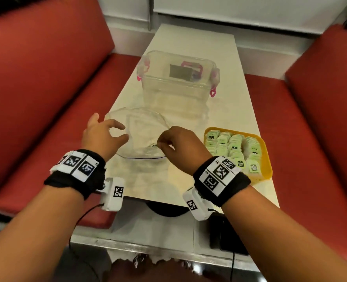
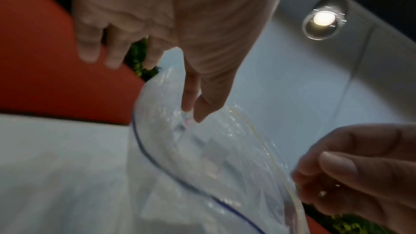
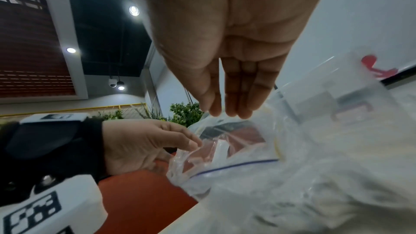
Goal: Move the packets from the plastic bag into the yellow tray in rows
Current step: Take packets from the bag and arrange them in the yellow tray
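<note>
I am viewing one clear zip-top plastic bag (image 1: 140, 137) lying at near table edge. My left hand (image 1: 102, 135) is pinching its left rim; my right hand (image 1: 180, 143) is pinching right rim, mouth spread wide. One yellow plastic tray (image 1: 267, 159) sitting just right, near table's right edge, packed with green packets (image 1: 234, 148), too many to count. One clear lidded box (image 1: 176, 78) standing behind bag.

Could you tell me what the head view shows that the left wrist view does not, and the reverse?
Only the head view shows the yellow tray packed with green packets, the clear lidded box and both wristbands. Only the left wrist view shows a ceiling light and the left thumb and forefinger pinching the bag from below. Both show the left hand and right hand holding the bag's mouth open over the table.
</note>
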Action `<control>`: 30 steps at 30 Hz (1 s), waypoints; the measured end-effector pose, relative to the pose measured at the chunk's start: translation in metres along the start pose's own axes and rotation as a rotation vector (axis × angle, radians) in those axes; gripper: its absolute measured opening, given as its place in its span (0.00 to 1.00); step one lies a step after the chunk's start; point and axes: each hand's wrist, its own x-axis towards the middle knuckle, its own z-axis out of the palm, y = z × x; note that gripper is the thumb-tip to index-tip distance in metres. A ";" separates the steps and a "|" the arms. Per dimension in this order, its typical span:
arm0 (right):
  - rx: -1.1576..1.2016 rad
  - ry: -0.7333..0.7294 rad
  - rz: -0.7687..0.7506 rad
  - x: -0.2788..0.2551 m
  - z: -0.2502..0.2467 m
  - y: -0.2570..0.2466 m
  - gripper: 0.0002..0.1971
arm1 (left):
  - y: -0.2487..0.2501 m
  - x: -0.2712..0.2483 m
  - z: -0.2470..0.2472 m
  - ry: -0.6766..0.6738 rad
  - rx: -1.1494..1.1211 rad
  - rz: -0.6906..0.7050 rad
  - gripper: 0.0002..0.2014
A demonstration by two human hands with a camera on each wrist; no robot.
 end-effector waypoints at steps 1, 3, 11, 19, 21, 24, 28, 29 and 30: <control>0.008 -0.014 -0.017 0.003 0.007 -0.003 0.09 | -0.002 0.000 0.005 -0.027 -0.058 -0.001 0.17; 0.010 -0.054 -0.023 0.008 0.021 -0.008 0.10 | -0.004 -0.002 0.014 -0.032 -0.119 0.001 0.25; -0.022 -0.105 0.128 0.012 0.057 -0.003 0.21 | 0.013 -0.009 0.023 0.128 -0.263 0.266 0.33; 0.008 0.025 0.314 0.052 0.061 0.008 0.16 | 0.008 -0.011 0.025 0.043 -0.202 0.601 0.37; -0.028 0.009 0.375 0.065 0.064 0.012 0.18 | 0.009 -0.014 0.025 0.026 -0.189 0.620 0.38; -0.210 -0.144 0.409 0.082 0.063 0.009 0.17 | 0.010 -0.018 0.027 -0.009 -0.156 0.624 0.43; -0.397 -0.327 0.456 0.099 0.067 0.012 0.18 | 0.009 -0.017 0.029 -0.036 -0.132 0.598 0.42; -0.465 -0.324 0.444 0.102 0.068 0.015 0.20 | 0.008 -0.016 0.029 -0.037 -0.122 0.595 0.42; -0.524 -0.312 0.421 0.103 0.070 0.018 0.22 | 0.008 -0.015 0.029 -0.040 -0.117 0.592 0.41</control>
